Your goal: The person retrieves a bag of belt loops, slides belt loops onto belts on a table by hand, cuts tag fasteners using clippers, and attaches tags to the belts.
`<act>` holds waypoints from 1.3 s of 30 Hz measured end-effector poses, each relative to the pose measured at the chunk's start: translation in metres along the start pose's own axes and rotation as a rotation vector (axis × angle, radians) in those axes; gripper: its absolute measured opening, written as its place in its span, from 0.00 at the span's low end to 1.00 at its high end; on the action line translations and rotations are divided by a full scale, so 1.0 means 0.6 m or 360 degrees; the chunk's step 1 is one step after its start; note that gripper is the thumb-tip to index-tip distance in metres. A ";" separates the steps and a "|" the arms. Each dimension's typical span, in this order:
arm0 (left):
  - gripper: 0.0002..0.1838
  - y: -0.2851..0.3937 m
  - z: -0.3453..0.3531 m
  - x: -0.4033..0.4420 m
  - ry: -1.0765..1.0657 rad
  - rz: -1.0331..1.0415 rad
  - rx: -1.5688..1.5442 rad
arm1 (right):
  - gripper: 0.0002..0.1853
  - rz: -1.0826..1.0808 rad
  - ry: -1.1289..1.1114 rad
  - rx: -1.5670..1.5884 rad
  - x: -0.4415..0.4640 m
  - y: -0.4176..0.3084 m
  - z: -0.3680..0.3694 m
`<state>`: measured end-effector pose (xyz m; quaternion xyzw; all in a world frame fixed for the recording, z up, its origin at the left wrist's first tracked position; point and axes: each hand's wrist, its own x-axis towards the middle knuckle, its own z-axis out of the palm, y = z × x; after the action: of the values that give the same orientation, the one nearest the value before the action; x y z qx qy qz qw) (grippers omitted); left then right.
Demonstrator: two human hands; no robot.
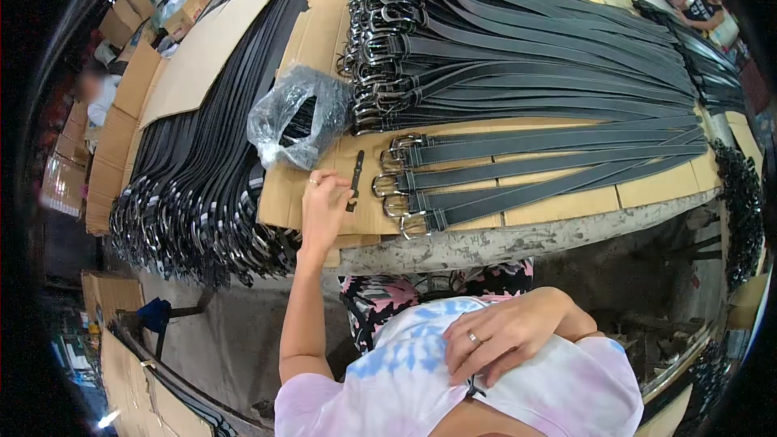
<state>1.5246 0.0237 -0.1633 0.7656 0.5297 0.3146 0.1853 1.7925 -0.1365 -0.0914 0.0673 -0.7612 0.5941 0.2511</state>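
Straight past my left hand, a knotted clear plastic bag with dark contents sits in the way on the cardboard that covers the surface. On my left, a dense stack of black belts hangs its buckles over the edge, partly covered by a pale cardboard sheet. On my right, a few loose belts lie with their buckles toward the hand, and a big heap of belts fills the area behind them. One person is at the far left, another at the far right.

The slim black piece is on the cardboard side of my left hand, between the bag and the loose buckles. My left fingers are bent, their tips at its lower part; I can't tell whether they pinch it or only touch it. My right hand rests against the tie-dye shirt, fingers curled, near a small dark item at the neckline; I can't tell whether they grip anything.
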 end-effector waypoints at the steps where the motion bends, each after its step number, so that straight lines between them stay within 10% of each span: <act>1: 0.08 0.006 0.000 0.001 0.0054 0.0113 0.0040 | 0.20 0.0017 -0.0007 -0.0082 0.003 -0.004 -0.011; 9: 0.07 0.099 0.004 -0.003 -0.0101 0.0219 -0.0262 | 0.22 0.0152 0.0114 -0.0367 -0.008 -0.011 -0.049; 17: 0.08 0.164 0.036 -0.021 -0.0868 -0.0246 -0.1746 | 0.19 -0.0923 0.0550 0.0491 -0.022 -0.012 -0.094; 22: 0.10 0.213 0.066 -0.037 -0.0818 -0.0194 -0.2058 | 0.23 -0.0336 0.1964 0.0502 -0.025 0.015 -0.088; 30: 0.07 0.184 0.066 -0.031 -0.0700 0.0217 -0.1803 | 0.23 -0.0129 0.2305 0.0474 -0.045 0.053 -0.078; 39: 0.09 0.156 0.031 -0.051 -0.0991 -0.0101 -0.2282 | 0.20 0.0255 0.1889 0.0313 -0.043 0.061 -0.087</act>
<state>1.5949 -0.0386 -0.1281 0.4966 0.1424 0.3453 0.7835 1.8160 -0.0824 -0.1265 -0.3102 -0.4354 0.6148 0.5799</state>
